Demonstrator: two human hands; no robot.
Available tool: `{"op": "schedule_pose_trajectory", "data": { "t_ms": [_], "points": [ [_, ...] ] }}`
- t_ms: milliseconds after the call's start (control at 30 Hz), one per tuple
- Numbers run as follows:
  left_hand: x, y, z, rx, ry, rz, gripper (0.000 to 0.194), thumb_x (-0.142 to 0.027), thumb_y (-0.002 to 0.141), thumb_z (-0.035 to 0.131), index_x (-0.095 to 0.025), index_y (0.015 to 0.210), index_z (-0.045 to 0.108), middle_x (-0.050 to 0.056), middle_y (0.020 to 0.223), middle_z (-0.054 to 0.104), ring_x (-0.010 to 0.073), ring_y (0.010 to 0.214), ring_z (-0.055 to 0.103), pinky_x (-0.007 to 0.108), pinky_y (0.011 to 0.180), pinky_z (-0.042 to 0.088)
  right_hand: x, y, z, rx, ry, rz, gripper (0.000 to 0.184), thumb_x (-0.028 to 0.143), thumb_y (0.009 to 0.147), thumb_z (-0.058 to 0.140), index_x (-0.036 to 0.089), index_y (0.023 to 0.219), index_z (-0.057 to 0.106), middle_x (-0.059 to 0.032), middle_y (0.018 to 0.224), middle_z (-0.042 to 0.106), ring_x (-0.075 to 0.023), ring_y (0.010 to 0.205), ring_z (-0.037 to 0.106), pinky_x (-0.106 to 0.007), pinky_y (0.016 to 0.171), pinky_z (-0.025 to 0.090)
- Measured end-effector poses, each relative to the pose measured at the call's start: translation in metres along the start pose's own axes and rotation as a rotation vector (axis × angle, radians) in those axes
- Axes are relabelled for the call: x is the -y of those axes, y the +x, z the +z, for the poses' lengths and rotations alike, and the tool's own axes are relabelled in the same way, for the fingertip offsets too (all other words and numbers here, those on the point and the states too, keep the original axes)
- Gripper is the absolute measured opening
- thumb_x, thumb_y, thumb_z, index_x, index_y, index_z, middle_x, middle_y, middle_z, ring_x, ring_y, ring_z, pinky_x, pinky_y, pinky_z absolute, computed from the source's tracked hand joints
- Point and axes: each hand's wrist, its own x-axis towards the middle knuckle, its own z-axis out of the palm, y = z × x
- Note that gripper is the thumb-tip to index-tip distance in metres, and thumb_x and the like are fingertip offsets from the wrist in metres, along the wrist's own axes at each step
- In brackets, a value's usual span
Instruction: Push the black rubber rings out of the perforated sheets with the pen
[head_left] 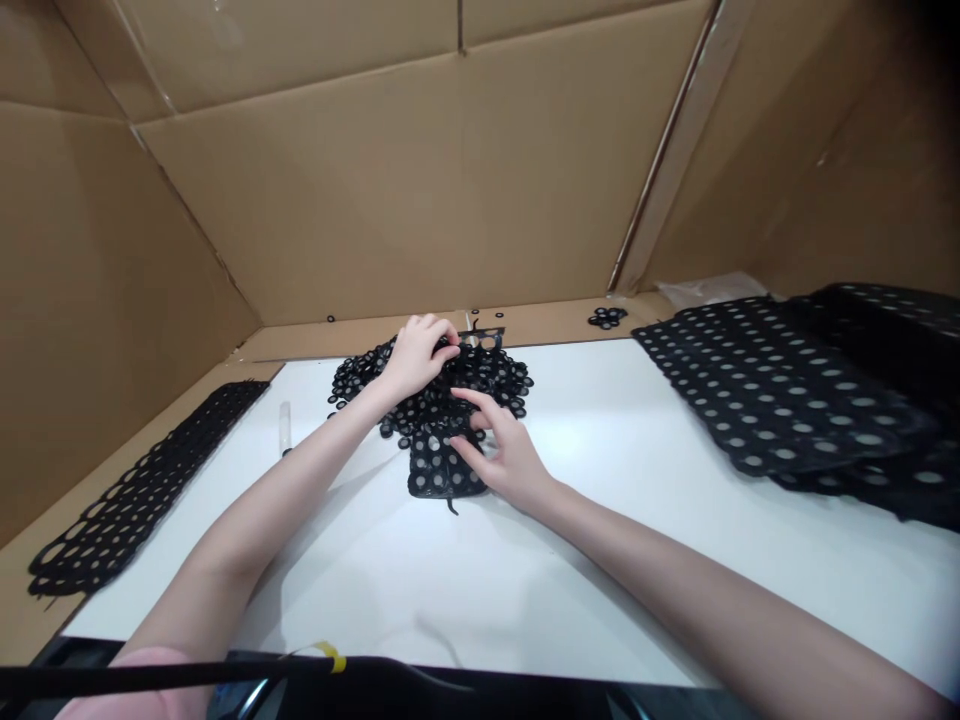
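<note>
A black rubber sheet punched with round holes (439,470) lies on the white table (600,540) in front of me, its far end buried under a pile of small black rings (495,375). My left hand (416,355) reaches into the pile with its fingers curled, pinching black rubber at the far edge. My right hand (502,445) rests on the sheet's right side, fingers spread and pressing it down.
A stack of full perforated black sheets (787,390) fills the right side of the table. A stripped lattice strip (135,490) lies along the left edge on cardboard. A small clump of rings (607,317) sits at the back. Cardboard walls (375,180) enclose the space.
</note>
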Motion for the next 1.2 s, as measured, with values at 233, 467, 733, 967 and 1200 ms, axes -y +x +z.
{"op": "schedule_pose_trajectory", "data": {
  "t_ms": [233,467,733,967,1200],
  "points": [
    [-0.022,-0.036,-0.017,-0.092,-0.234,0.178,0.017,-0.025,0.094,0.043,-0.018,0.098,0.058,0.006,0.096,0.062,0.0188,0.092,0.055,0.034,0.087,0.043,-0.01,0.004,0.001,-0.009,0.201,0.153,0.021,0.031,0.083,0.054,0.022,0.101,0.059,0.0037,0.064,0.044,-0.0134,0.06,0.044,-0.024,0.055,0.034],
    [-0.023,-0.088,0.006,-0.016,-0.269,0.279,0.042,-0.04,0.081,0.066,-0.017,0.115,0.056,0.012,0.106,0.06,0.0237,0.098,0.056,0.038,0.086,0.048,-0.016,0.008,0.003,-0.114,0.43,0.264,0.026,0.037,0.079,0.061,0.019,0.096,0.058,0.0051,0.057,0.048,-0.012,0.054,0.044,-0.024,0.053,0.035],
    [-0.015,-0.088,0.02,-0.064,-0.431,0.112,0.028,-0.031,0.081,0.067,-0.016,0.104,0.063,0.008,0.094,0.067,0.0177,0.085,0.062,0.03,0.076,0.051,-0.023,0.01,0.002,-0.084,0.307,0.253,0.034,0.032,0.069,0.071,0.017,0.1,0.066,-0.0035,0.084,0.068,-0.0151,0.067,0.056,-0.029,0.066,0.045],
    [-0.016,-0.089,0.021,-0.064,-0.424,0.093,0.018,-0.028,0.08,0.069,-0.015,0.092,0.066,0.006,0.084,0.068,0.0158,0.077,0.063,0.026,0.07,0.049,-0.023,0.008,0.002,-0.094,0.191,0.261,0.023,0.031,0.071,0.068,0.018,0.09,0.07,-0.0025,0.077,0.067,-0.0154,0.067,0.054,-0.029,0.066,0.044],
    [-0.015,-0.089,0.023,-0.027,-0.383,0.071,0.006,-0.012,0.081,0.06,-0.015,0.084,0.065,0.003,0.077,0.066,0.0137,0.072,0.061,0.024,0.067,0.047,-0.022,0.008,0.003,-0.085,0.187,0.262,0.021,0.037,0.069,0.07,0.016,0.073,0.067,-0.0002,0.064,0.061,-0.0137,0.061,0.051,-0.025,0.058,0.039]
  ]
}}
